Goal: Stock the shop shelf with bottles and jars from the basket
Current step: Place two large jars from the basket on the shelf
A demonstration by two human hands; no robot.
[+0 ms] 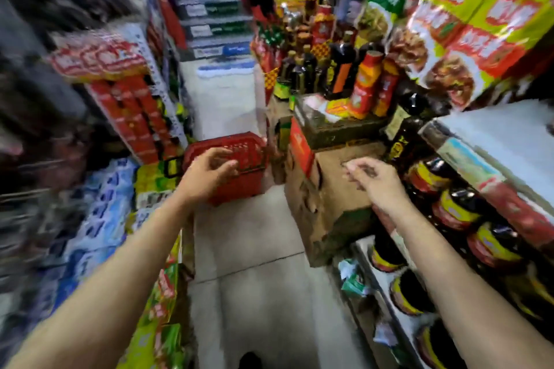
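Both bare forearms are reaching from the near edge out over the tiled floor (254, 249) of a narrow aisle. The left hand (209, 172) is hovering over the near rim of the red basket (236, 189), palm turned right, fingers loosely curled and apart, gripping nothing. The basket is sitting on the floor at the far end, just left of a cardboard box (329, 195); motion blur is hiding whatever is in it. The right hand (373, 181) is hanging over the box top, wrist bent, fingers drooping in a loose curl and pointing left, nothing visible in it. On the right, the shelf (467, 159) is carrying rows of dark jars (455, 207) with red-and-yellow labels, with a tall dark bottle (404, 132) standing at its far end.
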